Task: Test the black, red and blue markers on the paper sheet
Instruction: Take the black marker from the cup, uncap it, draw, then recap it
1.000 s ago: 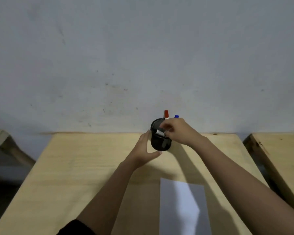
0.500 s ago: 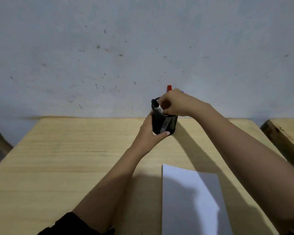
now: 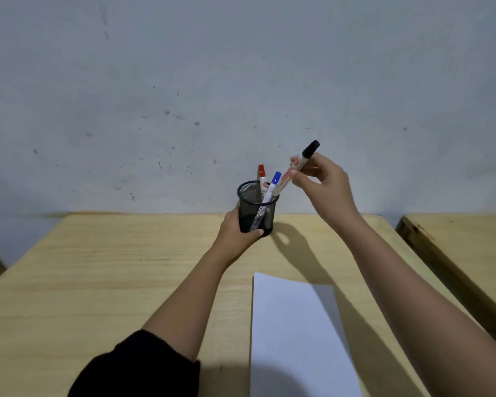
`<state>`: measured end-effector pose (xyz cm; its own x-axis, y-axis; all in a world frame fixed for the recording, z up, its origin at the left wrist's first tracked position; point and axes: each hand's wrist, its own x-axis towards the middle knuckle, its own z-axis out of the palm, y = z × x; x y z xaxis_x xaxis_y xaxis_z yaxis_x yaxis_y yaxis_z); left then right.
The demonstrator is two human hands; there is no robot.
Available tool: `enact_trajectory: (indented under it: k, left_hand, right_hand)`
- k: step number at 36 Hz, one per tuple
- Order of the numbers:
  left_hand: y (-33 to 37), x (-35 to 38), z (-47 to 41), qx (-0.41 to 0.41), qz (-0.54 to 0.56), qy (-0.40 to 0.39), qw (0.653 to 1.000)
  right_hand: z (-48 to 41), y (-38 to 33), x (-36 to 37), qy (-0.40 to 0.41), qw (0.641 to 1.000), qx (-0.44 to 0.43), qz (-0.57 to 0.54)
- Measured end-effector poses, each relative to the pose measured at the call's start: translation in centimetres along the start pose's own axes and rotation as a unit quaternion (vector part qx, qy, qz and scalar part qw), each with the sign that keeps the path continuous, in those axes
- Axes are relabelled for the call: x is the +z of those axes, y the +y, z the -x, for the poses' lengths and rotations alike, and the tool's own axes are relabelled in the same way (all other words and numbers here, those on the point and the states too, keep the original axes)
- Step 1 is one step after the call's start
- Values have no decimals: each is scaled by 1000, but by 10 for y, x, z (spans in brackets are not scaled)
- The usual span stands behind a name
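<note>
We pinch the black marker (image 3: pixel 301 164) in our right hand (image 3: pixel 325 186), its lower end near the cup (image 3: pixel 257 209) rim, left hand (image 3: pixel 236 234) wrapped round the cup. Next, probably uncap and bring it near to the paper (image 3: pixel 298 333).

Mesh cup (image 3: pixel 257 209) is sitting on the desk (image 3: pixel 98 267) at its far edge, by the wall (image 3: pixel 241 81), w/ the left hand (image 3: pixel 236 234) wrapping it from the left and near side. Two markers (image 3: pixel 269 186) are standing in the cup, and a third marker (image 3: pixel 299 164) is being held tilted above and to the cup's right by the right hand (image 3: pixel 325 187). Paper sheet (image 3: pixel 295 333) is lying on the desk nearer the person, right of the left forearm; a 2nd desk (image 3: pixel 470 239) is standing off to the right.
</note>
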<state>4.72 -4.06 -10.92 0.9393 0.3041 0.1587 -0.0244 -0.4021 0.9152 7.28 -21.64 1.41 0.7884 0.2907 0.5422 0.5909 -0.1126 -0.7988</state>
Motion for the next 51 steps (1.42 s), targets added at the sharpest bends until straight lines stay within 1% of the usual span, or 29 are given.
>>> enact_trajectory:
  k: [2,5,7,9,13,18,21,25,28,30,32,35,39,41,43,46,49,51]
  left_hand:
    - [9,-1,7,-18,21,10,1000]
    - [21,-2,23,-36,82,31,996]
    - [34,-5,38,-28,117,17,993]
    - [46,-6,45,-13,145,13,989]
    - [65,-12,64,38,148,29,988]
    - [89,-17,90,89,135,19,987]
    - [94,-20,102,119,81,18,989]
    - [95,-28,114,128,32,-2,991]
    - [94,-34,118,130,22,-14,991]
    - [95,-37,121,132,31,-15,991]
    - [96,-40,122,131,47,-3,990]
    - [93,-45,122,128,73,30,989]
    - [88,-49,127,101,113,48,987]
    - [85,-49,130,89,129,54,986]
    - [82,-48,133,80,144,54,985]
    - [81,-47,134,73,168,54,982]
    - [80,-46,135,67,171,60,981]
    - [79,-46,135,61,169,61,982]
  right_hand:
    - [11,-3,-7,11,1000,1,-2]
    - [28,-4,-14,17,1000,19,-9]
    - [40,-2,-15,16,1000,26,4]
    - [51,-1,-14,2,999,25,43]
    - [73,2,-6,-69,989,41,126]
    - [96,3,2,-147,968,21,202]
    - [103,0,3,-172,959,7,224]
    - [106,-8,-1,-197,950,-9,243]
    - [105,-15,-7,-216,940,-12,265]
    - [104,-20,-11,-214,941,-12,260]
    - [103,-23,-16,-203,952,2,228]
    - [103,-24,-25,-182,973,69,122]
    - [106,-20,-33,-160,978,134,-26]
    - [111,-18,-33,-123,973,154,-119]
    - [116,-16,-29,-61,957,183,-216]
    - [124,-16,-17,20,913,229,-337]
    - [130,-15,-3,65,859,265,-433]
    - [130,-15,4,80,842,283,-453]
